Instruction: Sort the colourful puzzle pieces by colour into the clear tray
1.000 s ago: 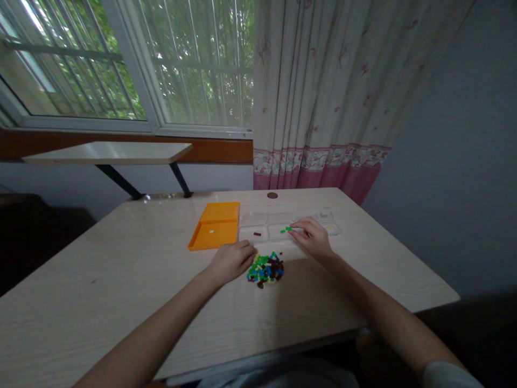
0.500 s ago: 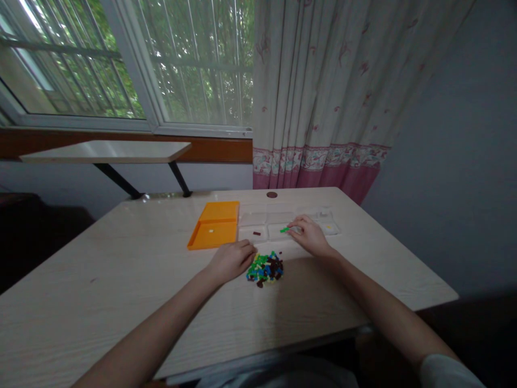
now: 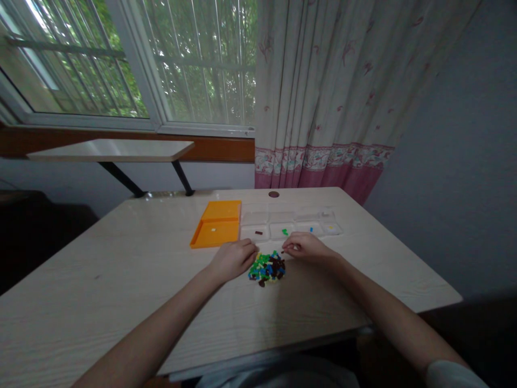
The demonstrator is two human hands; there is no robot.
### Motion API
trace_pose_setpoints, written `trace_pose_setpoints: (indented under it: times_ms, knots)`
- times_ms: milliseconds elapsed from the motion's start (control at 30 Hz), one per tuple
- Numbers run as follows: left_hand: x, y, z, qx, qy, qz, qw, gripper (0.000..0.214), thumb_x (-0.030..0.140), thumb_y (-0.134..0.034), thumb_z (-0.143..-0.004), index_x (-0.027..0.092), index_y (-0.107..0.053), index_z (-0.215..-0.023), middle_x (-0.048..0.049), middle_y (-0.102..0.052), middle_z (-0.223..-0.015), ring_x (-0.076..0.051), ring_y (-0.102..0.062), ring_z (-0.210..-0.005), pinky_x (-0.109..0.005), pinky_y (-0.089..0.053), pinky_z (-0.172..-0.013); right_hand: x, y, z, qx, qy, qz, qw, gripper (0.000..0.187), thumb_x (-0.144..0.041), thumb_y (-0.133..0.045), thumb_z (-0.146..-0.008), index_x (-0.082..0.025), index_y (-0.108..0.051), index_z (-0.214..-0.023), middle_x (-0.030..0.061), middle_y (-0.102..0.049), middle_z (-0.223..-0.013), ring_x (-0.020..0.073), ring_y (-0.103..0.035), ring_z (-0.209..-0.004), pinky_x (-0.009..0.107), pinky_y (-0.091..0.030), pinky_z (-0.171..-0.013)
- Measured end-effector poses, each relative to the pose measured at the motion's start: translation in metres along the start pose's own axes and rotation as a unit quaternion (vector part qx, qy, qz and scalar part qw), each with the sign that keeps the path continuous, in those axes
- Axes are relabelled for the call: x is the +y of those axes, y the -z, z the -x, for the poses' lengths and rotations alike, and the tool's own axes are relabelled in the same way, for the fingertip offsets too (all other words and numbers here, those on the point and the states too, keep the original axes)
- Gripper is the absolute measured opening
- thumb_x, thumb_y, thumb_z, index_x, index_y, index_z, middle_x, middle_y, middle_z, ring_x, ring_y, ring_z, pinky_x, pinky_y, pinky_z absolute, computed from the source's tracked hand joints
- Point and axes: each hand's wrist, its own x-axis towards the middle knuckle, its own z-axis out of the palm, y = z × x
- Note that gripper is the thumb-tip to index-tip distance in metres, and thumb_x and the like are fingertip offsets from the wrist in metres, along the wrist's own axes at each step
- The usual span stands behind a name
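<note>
A mixed pile of small green, blue, brown and pale yellow toy bricks [image 3: 266, 268] lies on the table. My left hand [image 3: 234, 258] rests at its left edge with fingers curled together; whatever they hold, if anything, is hidden. Just right of the pile, my right hand [image 3: 309, 246] has thumb and forefinger pinched at a small brown brick [image 3: 282, 252]. Behind the hands, a clear compartment tray [image 3: 269, 216] holds brown bricks [image 3: 259, 233], green bricks [image 3: 285, 231], a blue brick [image 3: 311, 229] and a yellow one [image 3: 331, 227] in separate compartments.
Left of the tray lies an open orange case [image 3: 220, 212] with a small whitish brick [image 3: 214, 230] inside. A raised shelf [image 3: 117, 151] on black legs stands at the back left. The wooden table [image 3: 133, 258] ends at a front edge near my body.
My right hand has left the tray and moved back toward the pile. The green piece it held now lies in the tray, and the blue brick there is uncovered. My left hand stays put.
</note>
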Motion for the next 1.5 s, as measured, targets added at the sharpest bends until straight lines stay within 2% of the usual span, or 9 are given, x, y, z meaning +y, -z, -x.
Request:
trace_pose_setpoints:
  times_ms: [100, 233, 367, 500, 667, 1267, 1367, 1500]
  knots:
    - [0.000, 0.000, 0.000, 0.001, -0.001, -0.003, 1.000, 0.027, 0.030, -0.035, -0.088, 0.019, -0.060, -0.084, -0.0030, -0.059, -0.076, -0.014, -0.057, -0.067, -0.021, -0.041, -0.057, -0.004, -0.002, 0.000, -0.050, -0.017, 0.008, 0.999, 0.014, -0.025, -0.055, -0.078, -0.020, -0.066, -0.085, 0.0020, -0.065, -0.076, 0.0122, -0.057, -0.068, 0.022, -0.041, -0.064]
    - [0.000, -0.001, 0.000, 0.003, -0.007, 0.014, 1.000, 0.026, 0.029, -0.036, -0.088, 0.019, -0.060, -0.087, -0.0029, -0.059, -0.078, -0.014, -0.057, -0.070, -0.022, -0.041, -0.059, -0.007, -0.001, -0.001, -0.069, -0.033, 0.007, 0.997, 0.015, -0.025, -0.054, -0.080, -0.019, -0.066, -0.085, 0.0022, -0.064, -0.076, 0.0121, -0.056, -0.069, 0.021, -0.041, -0.063]
    - [0.004, -0.003, -0.001, 0.022, 0.009, 0.093, 0.995, 0.023, 0.026, -0.039, -0.087, 0.019, -0.061, -0.089, -0.0030, -0.061, -0.081, -0.013, -0.058, -0.074, -0.021, -0.042, -0.063, -0.012, -0.002, -0.002, -0.047, -0.018, -0.008, 0.999, 0.015, -0.027, -0.053, -0.082, -0.019, -0.065, -0.086, 0.0031, -0.063, -0.080, 0.0123, -0.056, -0.073, 0.022, -0.042, -0.066]
    - [0.011, -0.006, -0.002, 0.047, 0.025, 0.200, 0.978, 0.019, 0.026, -0.045, -0.084, 0.020, -0.063, -0.087, -0.0024, -0.062, -0.083, -0.012, -0.058, -0.076, -0.021, -0.043, -0.068, -0.018, -0.008, -0.004, 0.009, 0.024, -0.038, 0.999, 0.016, -0.031, -0.054, -0.082, -0.019, -0.065, -0.084, 0.0029, -0.061, -0.077, 0.0113, -0.056, -0.070, 0.020, -0.043, -0.064]
    - [0.019, -0.006, -0.003, 0.063, 0.028, 0.248, 0.966, 0.015, 0.026, -0.051, -0.081, 0.021, -0.064, -0.087, -0.0020, -0.062, -0.082, -0.013, -0.057, -0.077, -0.021, -0.043, -0.068, -0.021, -0.018, -0.004, 0.064, 0.071, -0.055, 0.994, 0.022, -0.037, -0.052, -0.083, -0.019, -0.064, -0.083, 0.0029, -0.061, -0.074, 0.0109, -0.056, -0.067, 0.020, -0.043, -0.062]
    - [0.024, -0.004, -0.005, 0.083, 0.016, 0.292, 0.953, 0.012, 0.020, -0.051, -0.079, 0.018, -0.063, -0.080, -0.0023, -0.061, -0.076, -0.012, -0.056, -0.073, -0.021, -0.043, -0.065, -0.033, -0.020, -0.003, 0.101, 0.099, -0.047, 0.989, 0.023, -0.037, -0.049, -0.084, -0.018, -0.061, -0.079, 0.0027, -0.058, -0.070, 0.0103, -0.052, -0.061, 0.020, -0.041, -0.057]
    - [0.024, -0.001, -0.005, 0.094, 0.020, 0.295, 0.950, 0.013, 0.021, -0.051, -0.079, 0.018, -0.063, -0.079, -0.0021, -0.060, -0.075, -0.012, -0.055, -0.071, -0.021, -0.043, -0.064, -0.036, -0.017, -0.003, 0.091, 0.091, -0.043, 0.991, 0.023, -0.037, -0.049, -0.084, -0.018, -0.061, -0.082, 0.0029, -0.058, -0.072, 0.0105, -0.052, -0.063, 0.020, -0.041, -0.059]
    - [0.016, 0.000, -0.004, 0.133, 0.037, 0.283, 0.949, 0.014, 0.023, -0.050, -0.081, 0.017, -0.063, -0.080, -0.0026, -0.061, -0.075, -0.011, -0.054, -0.068, -0.021, -0.043, -0.062, -0.035, -0.009, -0.001, 0.048, 0.066, -0.030, 0.996, 0.021, -0.034, -0.049, -0.084, -0.017, -0.062, -0.082, 0.0027, -0.059, -0.070, 0.0106, -0.052, -0.062, 0.020, -0.040, -0.058]
